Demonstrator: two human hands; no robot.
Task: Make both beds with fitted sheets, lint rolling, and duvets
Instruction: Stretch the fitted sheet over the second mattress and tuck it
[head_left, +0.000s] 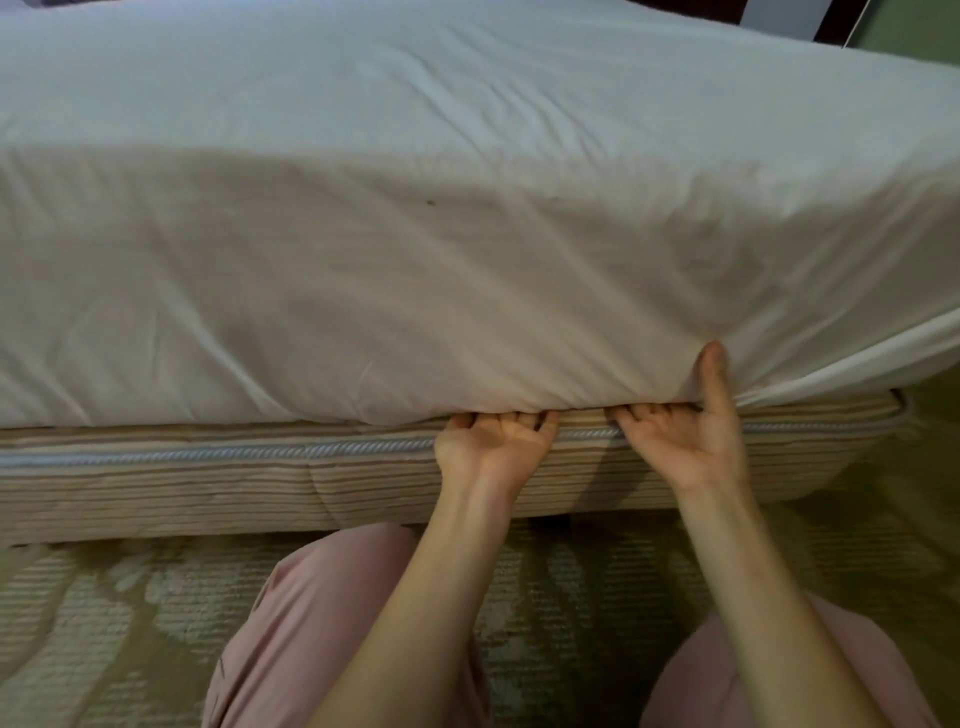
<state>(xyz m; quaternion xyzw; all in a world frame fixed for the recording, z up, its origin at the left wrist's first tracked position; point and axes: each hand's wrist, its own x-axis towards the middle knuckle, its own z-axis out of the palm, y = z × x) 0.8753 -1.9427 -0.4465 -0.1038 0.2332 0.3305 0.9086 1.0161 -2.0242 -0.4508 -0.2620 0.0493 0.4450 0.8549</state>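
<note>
At the bottom of the frame, two knees in pink trousers (311, 623) rest on a pale patterned carpet (93, 623), and both bare forearms reach up from them toward the middle right. The hands are close together but apart, both palm up. The left hand (493, 441) has its fingers curled up under the lower edge of the white fitted sheet (363, 260), with the fingertips hidden behind the cloth. Just right of it, the right hand (680, 447) grips the same edge, fingers tucked beneath and thumb (714, 374) pressed straight up against the outside of the sheet. Behind the hands runs a striped base (208, 488) with a pale corded seam along it. The sheet lies above it, wrinkled, drawn over the top and down the near side, with a small dark speck (430, 202) on the near side. At the right edge of the frame its hem lifts clear of the base. A green wall (914, 26) shows in the upper right corner.
</note>
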